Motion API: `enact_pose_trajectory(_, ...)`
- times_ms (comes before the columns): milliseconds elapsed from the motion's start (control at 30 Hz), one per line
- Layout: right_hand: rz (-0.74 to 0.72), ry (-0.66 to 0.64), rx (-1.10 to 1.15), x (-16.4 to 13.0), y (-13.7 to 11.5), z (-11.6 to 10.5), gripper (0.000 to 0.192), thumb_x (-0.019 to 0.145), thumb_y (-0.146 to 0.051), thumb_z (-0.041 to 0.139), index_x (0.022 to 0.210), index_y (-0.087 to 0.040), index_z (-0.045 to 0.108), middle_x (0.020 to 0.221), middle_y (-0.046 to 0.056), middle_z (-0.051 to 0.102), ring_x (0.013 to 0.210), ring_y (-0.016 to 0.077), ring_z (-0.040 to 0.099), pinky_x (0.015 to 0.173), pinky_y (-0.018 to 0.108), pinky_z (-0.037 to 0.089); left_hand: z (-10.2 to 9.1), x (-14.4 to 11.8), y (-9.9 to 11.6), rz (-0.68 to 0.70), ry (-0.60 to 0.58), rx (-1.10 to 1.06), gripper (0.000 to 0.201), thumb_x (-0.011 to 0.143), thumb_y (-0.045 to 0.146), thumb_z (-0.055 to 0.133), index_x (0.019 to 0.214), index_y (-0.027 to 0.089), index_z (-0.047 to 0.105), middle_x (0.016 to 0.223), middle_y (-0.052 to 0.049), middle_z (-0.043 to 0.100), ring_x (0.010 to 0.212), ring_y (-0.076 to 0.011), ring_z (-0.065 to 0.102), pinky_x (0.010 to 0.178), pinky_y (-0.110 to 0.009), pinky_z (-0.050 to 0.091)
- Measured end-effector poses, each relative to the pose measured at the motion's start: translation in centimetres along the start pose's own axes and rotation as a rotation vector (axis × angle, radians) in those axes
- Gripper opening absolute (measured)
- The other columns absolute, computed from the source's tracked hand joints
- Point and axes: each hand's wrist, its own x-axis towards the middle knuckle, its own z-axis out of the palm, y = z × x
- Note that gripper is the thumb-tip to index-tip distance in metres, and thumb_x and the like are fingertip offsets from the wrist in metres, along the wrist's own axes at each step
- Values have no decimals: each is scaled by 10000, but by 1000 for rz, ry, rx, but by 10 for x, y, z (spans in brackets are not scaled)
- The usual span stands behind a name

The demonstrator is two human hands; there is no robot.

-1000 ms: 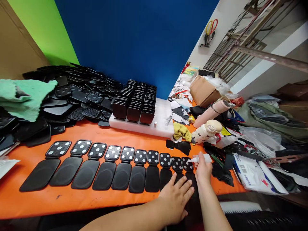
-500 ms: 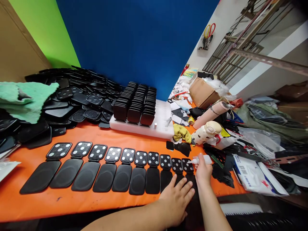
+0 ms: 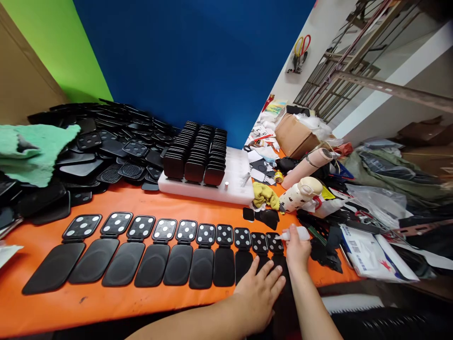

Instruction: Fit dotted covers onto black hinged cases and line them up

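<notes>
A row of hinged black pieces (image 3: 175, 265) lies unfolded on the orange table; each pairs a larger smooth panel with a small square bearing several round dots. My left hand (image 3: 260, 293) rests with fingers spread on the larger panels near the row's right end, partly covering them. In my right hand (image 3: 297, 255) is a small white squeeze bottle (image 3: 302, 233), gripped on its side. Its thin nozzle points left, over the rightmost dotted square (image 3: 274, 242); whether the tip touches it I cannot tell.
Behind the row, upright black pieces (image 3: 194, 156) stand packed on a white foam block (image 3: 240, 189). A heap of black pieces (image 3: 120, 137) and a green cloth (image 3: 42, 146) lie left. Right are a cream bottle (image 3: 297, 196), a pink bottle (image 3: 307, 167), a yellow cloth (image 3: 265, 196) and plastic packets (image 3: 371, 255).
The camera view has shifted slightly. The bottle still points over the rightmost square, and my left hand stays spread on the panels.
</notes>
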Motion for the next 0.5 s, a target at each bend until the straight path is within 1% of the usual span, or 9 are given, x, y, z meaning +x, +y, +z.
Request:
enact_pose_trajectory(100, 6, 12, 30, 0, -3, 0, 425, 727, -539, 601, 655, -121, 620, 594, 43, 625, 466, 125, 510, 431, 231, 377, -1, 0, -1, 5, 4, 6, 604, 880, 423, 380, 1396, 124, 286, 1480, -67, 262, 1339, -275, 182, 1043, -529, 92)
enact_pose_trajectory(200, 14, 41, 80, -1, -5, -1, 432, 741, -563, 564, 673, -136, 576, 600, 30, 615, 430, 105, 480, 384, 215, 337, 0, 0, -1, 6, 9, 3, 604, 879, 420, 382, 1396, 123, 284, 1480, -65, 262, 1339, -274, 182, 1043, -528, 102)
enact_pose_trajectory(300, 16, 35, 97, -5, -6, -3, 432, 727, -573, 569, 674, -144, 551, 586, 22, 608, 396, 91, 451, 357, 209, 308, 1, 0, -1, 3, 16, 3, 594, 886, 411, 371, 1398, 124, 281, 1480, -62, 265, 1341, -272, 179, 1046, -526, 104)
enact_pose_trajectory(400, 7, 13, 68, -10, -4, -5, 432, 718, -567, 583, 665, -139, 566, 589, 30, 619, 398, 96, 460, 363, 214, 319, 0, 0, 0, 3, 18, 11, 579, 893, 399, 352, 1399, 125, 282, 1479, -64, 269, 1343, -272, 182, 1049, -520, 103)
enact_pose_trajectory(500, -22, 4, 6, -11, -3, -7, 437, 727, -566, 576, 668, -133, 592, 583, 38, 624, 443, 126, 508, 398, 228, 355, -3, 0, -1, 5, 10, 15, 575, 893, 394, 349, 1397, 126, 290, 1477, -67, 273, 1345, -272, 182, 1052, -509, 101)
